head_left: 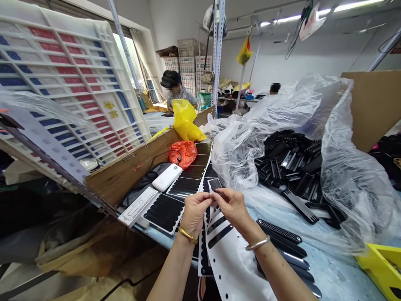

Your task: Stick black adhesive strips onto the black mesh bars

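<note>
Your left hand (196, 213) and right hand (230, 207) were together, pinching a white backing sheet (233, 267); black plastic strips (290, 167) lay in clear polythene (354, 179).

A long workbench with a pale blue top (332, 271) runs across the room. On it lie white backing sheets printed with rows of black rounded strips (184, 186), with a white rectangular power bank (167, 177) just beside them and a crumpled orange-red plastic bag (182, 154) nearby. Further along, a heap of black slotted plastic bars (290, 167) sits on crinkled clear polythene (241, 150), and a bright yellow plastic tray (379, 267) rests at the corner.
</note>
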`<state>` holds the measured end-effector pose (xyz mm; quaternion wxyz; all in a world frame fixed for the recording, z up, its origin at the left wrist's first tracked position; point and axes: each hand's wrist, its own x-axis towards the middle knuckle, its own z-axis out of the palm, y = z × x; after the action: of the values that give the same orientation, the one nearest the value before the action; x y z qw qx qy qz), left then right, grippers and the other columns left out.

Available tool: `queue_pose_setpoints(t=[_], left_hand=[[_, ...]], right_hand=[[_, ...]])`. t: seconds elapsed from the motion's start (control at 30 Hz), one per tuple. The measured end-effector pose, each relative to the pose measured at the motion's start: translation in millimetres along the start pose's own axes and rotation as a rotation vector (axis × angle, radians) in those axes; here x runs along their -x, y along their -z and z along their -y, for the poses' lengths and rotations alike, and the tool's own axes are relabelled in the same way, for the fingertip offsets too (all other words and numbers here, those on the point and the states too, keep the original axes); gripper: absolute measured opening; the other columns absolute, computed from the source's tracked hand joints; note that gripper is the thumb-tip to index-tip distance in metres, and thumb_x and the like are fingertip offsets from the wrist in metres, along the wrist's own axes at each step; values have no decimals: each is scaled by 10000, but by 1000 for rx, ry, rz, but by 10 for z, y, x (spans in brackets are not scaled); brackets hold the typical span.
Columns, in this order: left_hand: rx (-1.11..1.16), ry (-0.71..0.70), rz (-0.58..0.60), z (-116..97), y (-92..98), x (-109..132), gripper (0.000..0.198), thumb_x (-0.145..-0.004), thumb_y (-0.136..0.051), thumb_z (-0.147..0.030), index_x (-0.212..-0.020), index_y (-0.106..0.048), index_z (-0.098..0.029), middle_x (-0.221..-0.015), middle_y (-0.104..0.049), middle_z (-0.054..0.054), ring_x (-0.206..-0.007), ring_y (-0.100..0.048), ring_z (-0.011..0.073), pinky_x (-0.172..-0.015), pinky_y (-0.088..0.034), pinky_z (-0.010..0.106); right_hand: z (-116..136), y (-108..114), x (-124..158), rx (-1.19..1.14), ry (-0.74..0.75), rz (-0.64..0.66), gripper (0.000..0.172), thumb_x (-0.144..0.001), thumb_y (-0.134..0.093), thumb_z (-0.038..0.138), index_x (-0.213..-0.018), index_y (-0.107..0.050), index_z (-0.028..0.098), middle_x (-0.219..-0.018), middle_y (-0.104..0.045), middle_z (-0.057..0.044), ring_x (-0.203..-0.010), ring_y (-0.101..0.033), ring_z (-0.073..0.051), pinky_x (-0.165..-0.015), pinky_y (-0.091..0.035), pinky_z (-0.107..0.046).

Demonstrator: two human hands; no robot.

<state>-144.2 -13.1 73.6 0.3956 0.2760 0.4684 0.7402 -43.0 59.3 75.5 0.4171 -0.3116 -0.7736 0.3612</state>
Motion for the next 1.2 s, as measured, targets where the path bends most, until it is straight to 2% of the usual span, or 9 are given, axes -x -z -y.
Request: queue_pose_setpoints(t=[0.17,0.27,0.4,0.57,0.67,0.77,0.9,1.03,1.2], left_hand=[[-2,26,-11,49,-11,-77,121,-554,-763,-148,-671,-767,-118,-651,-715,57,-622,-619,132,-647,-491,236],[-79,23,-44,92,41,-217,121,-541,-744,-172,-646,-745,-113,-636,-700,57,-601,-608,130,-628,-487,246],[-194,10,-185,72,211,-595,112,-516,-684,-200,-607,-697,-137,-590,-669,29,-559,-601,137,-614,-497,280],[-512,-17,-320,-44,487,-1157,44,-519,-612,-149,-538,-650,-160,-482,-599,-3,-553,-586,165,-604,-460,288],[-781,-40,-373,-102,590,-1334,115,-502,-585,-76,-489,-622,-184,-403,-524,-11,-607,-597,200,-646,-429,294],[-1016,-65,-376,-99,596,-1319,156,-516,-575,-43,-536,-633,-187,-466,-569,24,-722,-621,244,-713,-410,308],[-1220,-79,-275,19,500,-1197,252,-604,-602,-98,-823,-700,-174,-815,-714,101,-923,-620,295,-788,-408,327],[-1465,-160,-201,184,405,-1160,428,-713,-588,-204,-1126,-672,-127,-973,-716,163,-968,-624,341,-833,-429,384],[-1508,-342,-247,270,124,-973,430,-772,-564,-274,-1150,-672,-100,-992,-720,164,-947,-654,320,-855,-461,386]], right_hand=[[58,68,-73,-157,-117,-31,172,-744,-619,256,-659,-743,173,-559,-677,-41,-469,-588,-153,-451,-444,-247],[50,234,-129,-389,-301,-117,150,-659,-706,300,-590,-715,167,-458,-614,-8,-371,-532,-125,-389,-426,-234],[5,691,-114,-686,-475,-313,293,-512,-854,377,-632,-724,143,-506,-664,-36,-381,-583,-138,-396,-490,-247],[-82,1350,197,-706,-504,-429,383,-434,-925,354,-699,-759,131,-600,-723,-112,-485,-676,-223,-428,-543,-289],[-191,1673,473,-652,-500,-447,364,-441,-927,325,-713,-773,138,-650,-737,-132,-587,-709,-261,-480,-571,-311],[-293,1928,739,-610,-525,-378,345,-457,-916,350,-687,-771,137,-624,-721,-121,-569,-694,-251,-512,-578,-328],[-347,2125,990,-428,-486,-406,273,-520,-896,333,-661,-746,152,-549,-661,-49,-486,-616,-157,-471,-524,-262],[-403,2231,1114,-359,-514,-407,448,-521,-899,303,-920,-739,180,-540,-638,12,-465,-611,-159,-455,-518,-278],[-529,2349,1211,-372,-638,-341,332,-527,-900,340,-721,-711,149,-579,-695,-59,-501,-645,-176,-474,-528,-279]])
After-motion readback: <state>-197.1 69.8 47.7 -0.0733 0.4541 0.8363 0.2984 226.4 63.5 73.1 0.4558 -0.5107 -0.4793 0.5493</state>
